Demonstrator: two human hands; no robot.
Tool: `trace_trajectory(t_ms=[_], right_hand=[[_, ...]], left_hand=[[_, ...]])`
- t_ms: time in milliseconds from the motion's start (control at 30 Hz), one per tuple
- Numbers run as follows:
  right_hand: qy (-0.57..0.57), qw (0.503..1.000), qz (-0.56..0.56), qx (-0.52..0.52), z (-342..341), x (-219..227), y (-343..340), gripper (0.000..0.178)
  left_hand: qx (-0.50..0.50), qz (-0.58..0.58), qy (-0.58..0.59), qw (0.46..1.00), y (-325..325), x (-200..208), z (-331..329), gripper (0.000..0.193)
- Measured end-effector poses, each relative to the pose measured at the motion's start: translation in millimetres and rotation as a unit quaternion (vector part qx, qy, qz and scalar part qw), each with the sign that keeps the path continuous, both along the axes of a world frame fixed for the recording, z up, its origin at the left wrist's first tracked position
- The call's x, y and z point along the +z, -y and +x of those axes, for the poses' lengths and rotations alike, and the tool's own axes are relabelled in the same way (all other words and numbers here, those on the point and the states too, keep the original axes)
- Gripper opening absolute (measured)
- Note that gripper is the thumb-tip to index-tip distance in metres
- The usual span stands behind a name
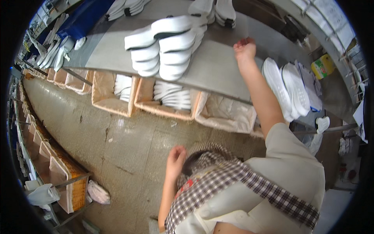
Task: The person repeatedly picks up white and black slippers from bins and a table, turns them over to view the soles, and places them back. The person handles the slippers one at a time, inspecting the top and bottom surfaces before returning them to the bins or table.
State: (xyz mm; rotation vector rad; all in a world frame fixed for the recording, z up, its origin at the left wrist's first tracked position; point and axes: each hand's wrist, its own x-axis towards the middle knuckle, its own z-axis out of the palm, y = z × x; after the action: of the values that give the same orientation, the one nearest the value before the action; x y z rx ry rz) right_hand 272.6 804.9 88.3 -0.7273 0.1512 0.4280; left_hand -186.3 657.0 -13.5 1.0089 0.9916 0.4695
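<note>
My right arm reaches out over the grey worktable, and my right hand is just above its surface with the fingers curled in. Whatever those fingers may hold is too small to make out. White shoe soles stand in two stacked rows to the left of that hand. More white soles lie beside my right forearm. Low in front of my body, away from the table, my left hand has its fingers loosely curled, with nothing visible in them.
Lined baskets sit under the table's front edge, two holding white soles. A blue bin is at the far left. More white soles stand at the back. Papers and a yellow container are at right. Another basket row runs along the left.
</note>
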Motion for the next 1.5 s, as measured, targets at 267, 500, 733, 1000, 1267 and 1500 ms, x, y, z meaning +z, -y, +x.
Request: trace_trajectory(t_ms=[267, 500, 733, 1000, 1267, 1500], right_hand=[[-0.003, 0.979, -0.203, 0.008, 83.2, -8.9, -87.7, 0.035], [0.033, 0.940, -0.335, 0.050, 162.4, -37.5, -133.3, 0.058], [0.078, 0.930, -0.348, 0.090, 191.0, -56.2, -138.2, 0.047], [-0.094, 0.962, -0.169, 0.191, 94.9, -4.5, -60.9, 0.033], [-0.110, 0.954, -0.098, 0.260, -101.1, 36.9, 126.3, 0.025], [0.019, 0.915, -0.206, 0.346, -314.0, 47.4, 262.3, 0.068]], left_hand=[[0.103, -0.069, -0.027, 0.992, 6.4, -3.0, 15.3, 0.021], [0.127, -0.071, -0.044, 0.988, 11.5, -10.4, 17.8, 0.021], [0.150, -0.078, -0.046, 0.985, 12.8, -12.3, 18.8, 0.020], [0.095, -0.072, -0.029, 0.992, -5.4, -15.7, -2.8, 0.021], [-0.069, 0.030, -0.006, 0.997, -45.9, -21.9, -64.1, 0.027], [-0.194, 0.057, 0.096, 0.975, -75.7, 35.8, -100.3, 0.052]])
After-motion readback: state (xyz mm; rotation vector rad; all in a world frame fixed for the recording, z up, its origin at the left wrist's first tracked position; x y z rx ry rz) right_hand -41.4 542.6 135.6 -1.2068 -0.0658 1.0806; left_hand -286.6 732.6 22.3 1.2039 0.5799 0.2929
